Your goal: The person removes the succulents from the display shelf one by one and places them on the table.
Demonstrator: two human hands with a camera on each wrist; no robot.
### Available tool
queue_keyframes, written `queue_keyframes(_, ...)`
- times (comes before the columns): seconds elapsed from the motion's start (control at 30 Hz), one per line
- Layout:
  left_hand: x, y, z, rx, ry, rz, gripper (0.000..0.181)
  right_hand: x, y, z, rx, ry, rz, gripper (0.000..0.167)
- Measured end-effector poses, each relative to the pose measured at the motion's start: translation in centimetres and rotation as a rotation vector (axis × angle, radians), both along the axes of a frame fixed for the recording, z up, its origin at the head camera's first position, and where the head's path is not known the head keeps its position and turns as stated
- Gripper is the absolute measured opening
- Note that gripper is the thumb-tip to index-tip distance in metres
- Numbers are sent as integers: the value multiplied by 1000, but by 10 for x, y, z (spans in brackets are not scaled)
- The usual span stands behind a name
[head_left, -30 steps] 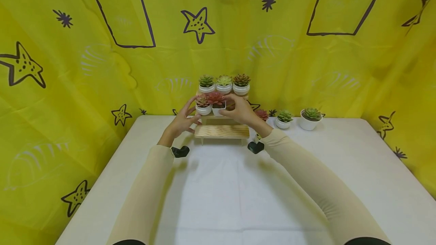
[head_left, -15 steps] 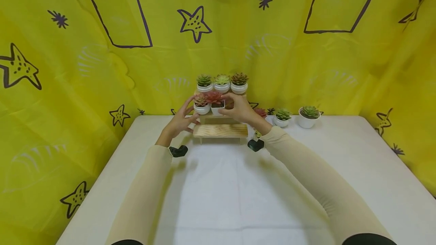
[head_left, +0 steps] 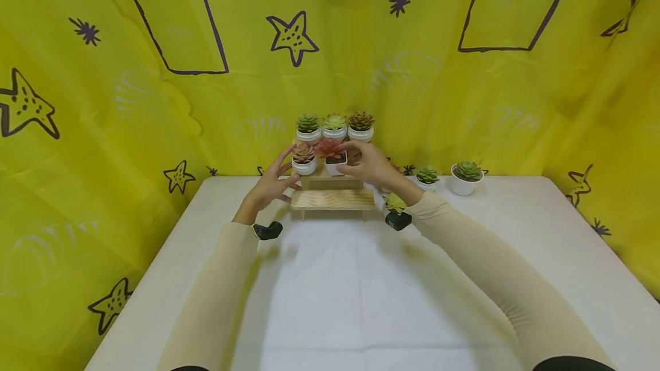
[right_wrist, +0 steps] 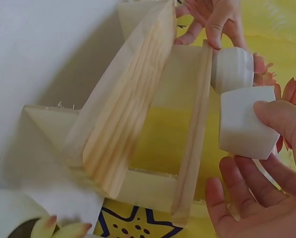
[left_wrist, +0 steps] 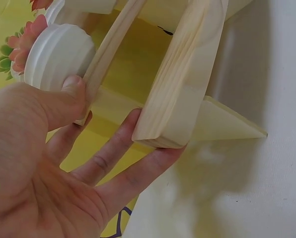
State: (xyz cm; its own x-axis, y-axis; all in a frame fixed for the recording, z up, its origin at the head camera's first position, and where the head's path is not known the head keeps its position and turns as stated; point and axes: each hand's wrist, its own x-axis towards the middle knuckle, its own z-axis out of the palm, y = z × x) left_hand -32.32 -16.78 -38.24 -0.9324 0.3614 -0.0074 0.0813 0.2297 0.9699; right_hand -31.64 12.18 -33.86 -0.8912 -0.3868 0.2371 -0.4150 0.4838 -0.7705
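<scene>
My right hand (head_left: 372, 166) holds a potted succulent (head_left: 337, 165) with red leaves and a square white pot, at the middle step of the wooden stand (head_left: 332, 199). In the right wrist view, thumb and fingers lie on opposite sides of the square pot (right_wrist: 247, 124). My left hand (head_left: 270, 185) is at the stand's left end. In the left wrist view, its thumb touches the middle step's edge beside a round white pot (left_wrist: 61, 57), while other fingers touch the lower step's end (left_wrist: 170, 134). That round pot bears a pink-green succulent (head_left: 304, 154).
On the top step stand a dark green succulent (head_left: 307, 124), a pale green one (head_left: 335, 123) and a reddish-brown one (head_left: 361, 122). Right of the stand, a yellow-green succulent (head_left: 395, 203) and two green ones (head_left: 427, 175) (head_left: 466, 172) stand on the white table (head_left: 309, 302).
The right hand has shifted the square-potted red succulent slightly right, widening its gap from the round pot. The left hand stays at the stand's end. The head view has shifted slightly.
</scene>
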Motion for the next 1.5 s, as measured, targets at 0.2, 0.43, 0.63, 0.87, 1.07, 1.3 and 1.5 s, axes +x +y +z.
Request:
queue_keyframes(0.2, 2, 0, 3, 3, -7, 2, 79, 3, 10, 5, -19, 22, 46, 51)
queue_keyframes(0.43, 1, -1, 3, 2, -1, -2, 79, 10, 21, 9, -27, 33, 71, 52)
queue_keyframes(0.63, 2, -1, 4, -7, 2, -5, 79, 15, 31, 8, -2, 41, 69, 55)
queue_keyframes(0.87, 4, 1, 6, -25, 17, 16, 79, 20, 50, 3, 31, 70, 54, 53)
queue_keyframes(1.07, 2, 1, 2, -34, 8, 22, 78, 31, 76, 2, 58, 90, 37, 50)
queue_keyframes(1.3, -1, 1, -1, -31, 20, 24, 77, 43, 110, 3, 101, 20, -26, 53)
queue_keyframes(1.5, -1, 2, 0, -43, 19, 16, 77, 54, 137, -1, 144, 13, -66, 58)
